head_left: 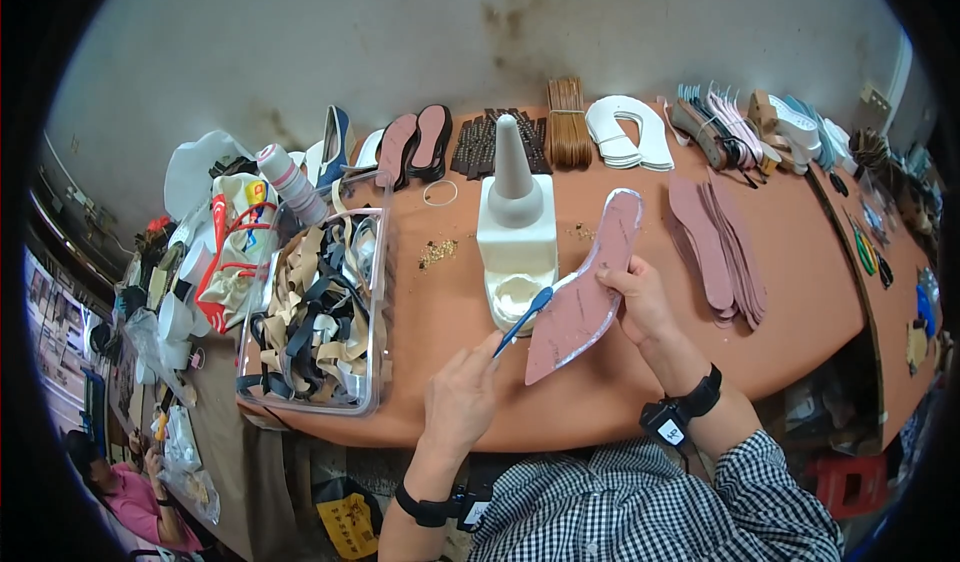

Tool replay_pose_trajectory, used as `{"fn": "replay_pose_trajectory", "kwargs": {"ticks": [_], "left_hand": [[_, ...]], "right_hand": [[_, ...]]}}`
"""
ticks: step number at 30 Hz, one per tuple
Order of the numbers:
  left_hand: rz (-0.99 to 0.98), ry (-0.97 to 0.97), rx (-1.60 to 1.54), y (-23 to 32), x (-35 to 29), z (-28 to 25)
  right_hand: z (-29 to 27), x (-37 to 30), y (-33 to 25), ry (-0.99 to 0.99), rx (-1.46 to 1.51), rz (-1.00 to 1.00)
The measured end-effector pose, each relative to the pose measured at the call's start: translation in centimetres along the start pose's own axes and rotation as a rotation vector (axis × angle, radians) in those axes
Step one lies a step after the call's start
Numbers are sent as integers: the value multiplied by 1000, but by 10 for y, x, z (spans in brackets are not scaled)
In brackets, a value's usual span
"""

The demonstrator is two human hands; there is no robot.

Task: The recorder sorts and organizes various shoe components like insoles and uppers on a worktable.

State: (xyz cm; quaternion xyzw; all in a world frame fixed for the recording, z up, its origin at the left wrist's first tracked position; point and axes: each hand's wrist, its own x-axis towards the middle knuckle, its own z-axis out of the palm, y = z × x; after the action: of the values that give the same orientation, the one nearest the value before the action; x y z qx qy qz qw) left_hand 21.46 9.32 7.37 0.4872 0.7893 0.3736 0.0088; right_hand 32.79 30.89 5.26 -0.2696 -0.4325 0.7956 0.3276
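My left hand (460, 399) is closed around a blue brush (523, 322), a toothbrush by its shape. Its head is at the left edge of a pink insole (580, 312), near a white pot with a tall cone (517, 202). A round opening (518, 297) low on the pot's front is coated with pale, whitish stuff. My right hand (643, 302) grips the insole by its right edge, thumb on top, and holds it tilted over the table. A wet-looking white band runs along the insole's rim. Dark marks cross its face.
A clear bin (375, 362) of straps stands left. Stacked pink insoles (705, 252) lie right. Along the back are pink-lined soles (398, 147), brown strips (569, 127) and white U-shaped pieces (640, 127). Pliers (862, 247) lie far right. A person in pink (140, 502) is at lower left.
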Motion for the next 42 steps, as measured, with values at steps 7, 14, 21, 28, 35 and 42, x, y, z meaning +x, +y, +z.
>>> {"fn": "replay_pose_trajectory", "kwargs": {"ticks": [7,14,21,28,35,42], "left_hand": [[-60,19,-57,-5,-13,2],[-91,12,-47,-5,-29,3],[-121,56,-118,-9,-41,7],[-164,136,-124,-17,-29,1],[-20,50,295,-7,4,-1],[13,-139,641,-6,44,25]], "right_hand": [[-4,6,5,29,45,-33],[-8,7,4,133,87,-82],[-18,14,7,200,105,-151],[-37,15,2,280,157,-251],[-58,-4,-19,322,198,-290],[-75,-13,-25,345,268,-276]]}}
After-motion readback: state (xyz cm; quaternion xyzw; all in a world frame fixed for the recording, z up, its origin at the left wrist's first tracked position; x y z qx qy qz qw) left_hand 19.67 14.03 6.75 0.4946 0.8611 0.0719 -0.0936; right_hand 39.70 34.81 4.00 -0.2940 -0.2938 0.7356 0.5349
